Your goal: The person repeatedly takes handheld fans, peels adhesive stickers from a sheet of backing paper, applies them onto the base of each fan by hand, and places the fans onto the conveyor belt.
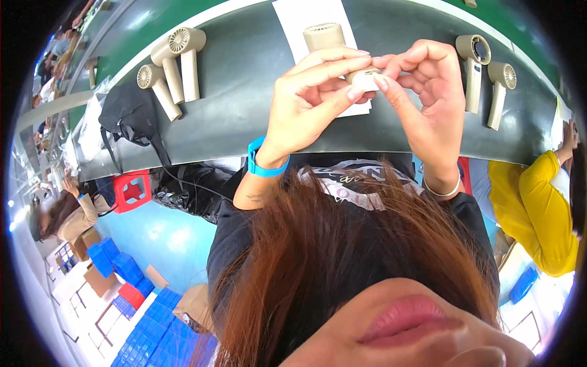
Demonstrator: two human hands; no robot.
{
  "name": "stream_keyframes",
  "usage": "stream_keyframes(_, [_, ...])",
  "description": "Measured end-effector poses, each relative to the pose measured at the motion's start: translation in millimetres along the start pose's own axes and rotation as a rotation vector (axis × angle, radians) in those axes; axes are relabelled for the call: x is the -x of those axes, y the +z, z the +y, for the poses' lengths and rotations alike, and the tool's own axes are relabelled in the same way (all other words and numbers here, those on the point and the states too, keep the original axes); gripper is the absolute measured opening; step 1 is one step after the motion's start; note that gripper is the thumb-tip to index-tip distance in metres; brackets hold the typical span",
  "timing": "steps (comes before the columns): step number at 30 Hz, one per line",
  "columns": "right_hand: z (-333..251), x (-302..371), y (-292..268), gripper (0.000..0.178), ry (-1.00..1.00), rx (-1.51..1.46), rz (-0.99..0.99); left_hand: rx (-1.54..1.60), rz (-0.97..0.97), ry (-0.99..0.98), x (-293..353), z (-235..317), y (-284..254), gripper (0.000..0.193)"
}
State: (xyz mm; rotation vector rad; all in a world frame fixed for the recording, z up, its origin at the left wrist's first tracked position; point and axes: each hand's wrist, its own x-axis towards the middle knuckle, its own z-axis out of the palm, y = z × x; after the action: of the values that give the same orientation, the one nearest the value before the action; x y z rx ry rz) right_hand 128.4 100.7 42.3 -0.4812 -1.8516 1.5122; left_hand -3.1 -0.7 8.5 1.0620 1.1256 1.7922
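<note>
In front of me, both hands meet over the table at a small beige rounded fan part (365, 80). My left hand (318, 92) pinches it from the left between thumb and fingers. From the right, my right hand (428, 92) grips it with thumb and forefinger, its other fingers curled. Just beyond my left fingers is the head of a beige handheld fan (324, 38), over white paper (293, 21). My fingers cover the space between, so I cannot tell whether the part is joined to that fan.
Several beige handheld fans (190, 67) lie at the left on the dark table (244, 61). Two more fans (474, 73) lie at the right, one with a dark open head. A black bag (128, 113) sits by the left edge. A person in a yellow sleeve (541, 202) is at the right.
</note>
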Motion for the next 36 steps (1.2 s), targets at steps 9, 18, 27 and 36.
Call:
stream_keyframes(9, [-0.9, 2.0, -1.7, 0.032, -0.102, 0.173, -0.001, -0.057, 0.085, 0.021, 1.5, -1.6, 9.6, 0.027])
stream_keyframes(18, [-5.7, 1.4, 3.4, 0.033, -0.148, 0.361, 0.049, -0.060, 0.108, 0.025, 3.2, -3.9, 8.9, 0.025])
stream_keyframes(27, [39.8, -30.3, -14.1, 0.041, 0.139, 0.065, -0.278, 0.079, 0.157, -0.031, -3.3, 7.7, -5.7, 0.023])
stream_keyframes(36, [46.8, -52.9, 14.7, 0.037, 0.098, 0.027, -0.339, -0.323, 0.223, 0.279, -23.6, -2.2, -8.3, 0.029])
